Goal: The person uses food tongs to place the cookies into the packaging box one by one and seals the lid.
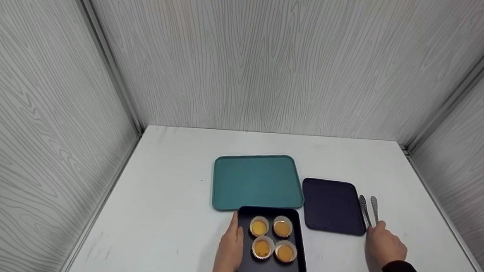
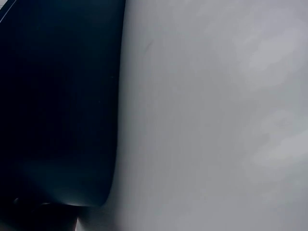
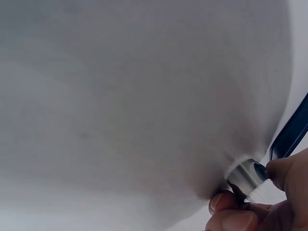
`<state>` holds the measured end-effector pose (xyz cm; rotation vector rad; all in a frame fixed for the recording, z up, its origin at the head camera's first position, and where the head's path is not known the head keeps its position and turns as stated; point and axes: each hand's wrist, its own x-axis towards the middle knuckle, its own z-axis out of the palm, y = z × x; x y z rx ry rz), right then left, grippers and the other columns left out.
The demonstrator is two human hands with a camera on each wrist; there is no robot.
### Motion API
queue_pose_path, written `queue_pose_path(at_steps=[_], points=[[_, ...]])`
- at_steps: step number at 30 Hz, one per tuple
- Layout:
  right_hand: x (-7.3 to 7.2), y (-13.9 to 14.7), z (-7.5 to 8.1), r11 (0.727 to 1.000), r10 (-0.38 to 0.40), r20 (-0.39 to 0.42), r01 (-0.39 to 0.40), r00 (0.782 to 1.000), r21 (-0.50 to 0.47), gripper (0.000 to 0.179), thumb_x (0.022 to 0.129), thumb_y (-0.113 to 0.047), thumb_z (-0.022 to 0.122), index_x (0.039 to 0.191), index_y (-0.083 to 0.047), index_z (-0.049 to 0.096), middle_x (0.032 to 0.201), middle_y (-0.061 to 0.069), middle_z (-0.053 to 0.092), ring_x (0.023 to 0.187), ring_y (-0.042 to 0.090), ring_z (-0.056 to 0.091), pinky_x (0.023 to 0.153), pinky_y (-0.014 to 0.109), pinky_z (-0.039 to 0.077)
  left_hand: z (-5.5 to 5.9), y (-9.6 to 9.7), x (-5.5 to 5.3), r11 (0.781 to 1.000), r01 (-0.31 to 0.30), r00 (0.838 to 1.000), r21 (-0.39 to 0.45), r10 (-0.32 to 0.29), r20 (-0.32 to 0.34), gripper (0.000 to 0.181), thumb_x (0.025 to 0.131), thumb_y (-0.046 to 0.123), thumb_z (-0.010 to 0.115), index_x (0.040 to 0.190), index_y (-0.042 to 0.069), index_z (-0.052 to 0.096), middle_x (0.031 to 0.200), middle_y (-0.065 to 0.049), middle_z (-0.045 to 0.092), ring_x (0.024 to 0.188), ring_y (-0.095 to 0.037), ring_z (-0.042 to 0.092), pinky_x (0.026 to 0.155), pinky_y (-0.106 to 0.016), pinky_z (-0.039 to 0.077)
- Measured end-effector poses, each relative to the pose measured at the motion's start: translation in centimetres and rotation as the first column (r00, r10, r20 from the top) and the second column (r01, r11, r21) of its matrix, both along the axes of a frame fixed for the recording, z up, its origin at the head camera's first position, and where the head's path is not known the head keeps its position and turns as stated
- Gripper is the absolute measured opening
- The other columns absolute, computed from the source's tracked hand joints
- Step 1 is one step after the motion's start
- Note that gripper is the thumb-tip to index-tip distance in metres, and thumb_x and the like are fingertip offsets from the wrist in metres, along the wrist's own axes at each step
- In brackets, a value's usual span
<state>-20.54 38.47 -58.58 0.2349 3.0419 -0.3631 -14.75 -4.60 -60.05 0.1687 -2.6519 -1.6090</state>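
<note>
My left hand (image 1: 228, 247) rests along the left side of a dark, deep rectangular pan (image 1: 271, 271), its fingers straight along the wall and the thumb near the rim. Inside the pan sit several egg tarts (image 1: 262, 248) in pale fluted cups. In the left wrist view only the pan's dark wall (image 2: 62, 106) shows, large and close. At the right, my right hand (image 1: 386, 246) pinches a pair of metal tongs (image 1: 374, 207) at their bent end, its silver band (image 3: 248, 175) between thumb and fingers. The tongs' two tips point away from me, spread apart.
A teal tray (image 1: 258, 182) lies flat behind the pan. A smaller dark purple tray (image 1: 333, 205) lies between it and the tongs, its right edge close to one tong arm. Grey wood-grain panels (image 1: 246, 61) wall in the white table (image 1: 168, 198) at the back and both sides.
</note>
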Motion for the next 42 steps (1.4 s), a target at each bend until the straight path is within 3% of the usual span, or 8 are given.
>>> queue_pose_path(at_steps=[9, 16, 20, 23, 28, 31, 37, 42], points=[[0.2, 0.2, -0.1, 1.000, -0.005, -0.036, 0.006, 0.999, 0.011, 0.040, 0.108, -0.025, 0.043, 0.084, 0.007, 0.047, 0.061, 0.018, 0.055, 0.052, 0.034, 0.058, 0.046, 0.050, 0.048, -0.1, 0.0, 0.0, 1.000, -0.003, 1.000, 0.010, 0.003, -0.015, 0.054, 0.112, 0.020, 0.039, 0.161, 0.002, 0.027, 0.162, -0.016, 0.037, 0.146, -0.036, 0.039, 0.118, -0.053, 0.035], [0.3, 0.6, -0.2, 0.999, 0.018, -0.069, -0.015, 0.997, 0.036, 0.043, 0.107, -0.027, 0.045, 0.078, 0.005, 0.046, 0.055, 0.014, 0.051, 0.048, 0.028, 0.053, 0.044, 0.045, 0.045, -0.1, 0.1, -0.1, 0.999, -0.003, 1.000, 0.034, 0.003, 0.010, 0.055, 0.112, 0.022, 0.038, 0.162, 0.003, 0.025, 0.164, -0.014, 0.034, 0.147, -0.036, 0.038, 0.119, -0.053, 0.034], [0.3, 0.4, 0.1, 0.995, 0.056, -0.155, -0.042, 0.986, 0.088, 0.040, 0.104, -0.025, 0.049, 0.078, 0.006, 0.048, 0.057, 0.015, 0.050, 0.049, 0.032, 0.052, 0.047, 0.049, 0.044, 0.0, 0.1, -0.1, 1.000, -0.004, 1.000, 0.029, 0.003, 0.011, 0.055, 0.112, 0.022, 0.039, 0.162, 0.003, 0.026, 0.163, -0.014, 0.035, 0.146, -0.037, 0.038, 0.119, -0.054, 0.034], [0.0, -0.1, 0.4, 0.987, 0.123, -0.283, -0.086, 0.951, 0.139, 0.033, 0.100, -0.020, 0.056, 0.091, 0.013, 0.055, 0.066, 0.019, 0.052, 0.057, 0.036, 0.052, 0.052, 0.053, 0.043, 0.0, 0.1, 0.0, 1.000, -0.003, 1.000, 0.023, 0.003, -0.002, 0.055, 0.112, 0.021, 0.040, 0.161, 0.002, 0.027, 0.163, -0.016, 0.036, 0.146, -0.037, 0.038, 0.118, -0.055, 0.034], [-0.8, -1.5, 0.5, 0.956, 0.288, -0.445, -0.224, 0.848, 0.191, 0.040, 0.093, -0.014, 0.069, 0.122, 0.012, 0.062, 0.090, 0.026, 0.059, 0.078, 0.043, 0.056, 0.064, 0.056, 0.047, -0.1, 0.1, 0.0, 1.000, -0.004, 1.000, 0.023, 0.004, -0.019, 0.054, 0.112, 0.019, 0.040, 0.161, 0.001, 0.027, 0.163, -0.016, 0.035, 0.147, -0.036, 0.037, 0.120, -0.053, 0.033], [-1.1, -2.4, 0.4, 0.924, 0.382, -0.440, -0.327, 0.812, 0.198, 0.041, 0.093, -0.015, 0.071, 0.126, 0.009, 0.065, 0.105, 0.025, 0.063, 0.096, 0.044, 0.059, 0.077, 0.057, 0.050, -0.1, 0.1, 0.0, 1.000, -0.003, 1.000, 0.025, 0.004, -0.016, 0.054, 0.112, 0.019, 0.040, 0.161, 0.001, 0.026, 0.163, -0.016, 0.035, 0.147, -0.036, 0.038, 0.119, -0.053, 0.033], [-0.9, -3.7, 0.0, 0.859, 0.510, -0.322, -0.494, 0.798, 0.137, 0.036, 0.096, -0.019, 0.071, 0.124, 0.004, 0.068, 0.118, 0.019, 0.065, 0.115, 0.040, 0.059, 0.100, 0.057, 0.048, 0.0, 0.0, 0.1, 1.000, -0.001, 1.000, 0.029, 0.001, -0.013, 0.054, 0.111, 0.019, 0.040, 0.161, 0.002, 0.027, 0.162, -0.016, 0.037, 0.145, -0.038, 0.040, 0.118, -0.055, 0.035], [-0.9, -4.2, -0.3, 0.796, 0.603, -0.301, -0.582, 0.739, 0.166, 0.025, 0.093, -0.019, 0.075, 0.112, -0.002, 0.073, 0.111, 0.010, 0.067, 0.109, 0.032, 0.061, 0.096, 0.051, 0.051, 0.1, 0.0, 0.0, 1.000, -0.002, 1.000, 0.027, 0.003, -0.006, 0.054, 0.111, 0.019, 0.041, 0.161, 0.002, 0.028, 0.162, -0.016, 0.036, 0.145, -0.038, 0.039, 0.118, -0.055, 0.035]])
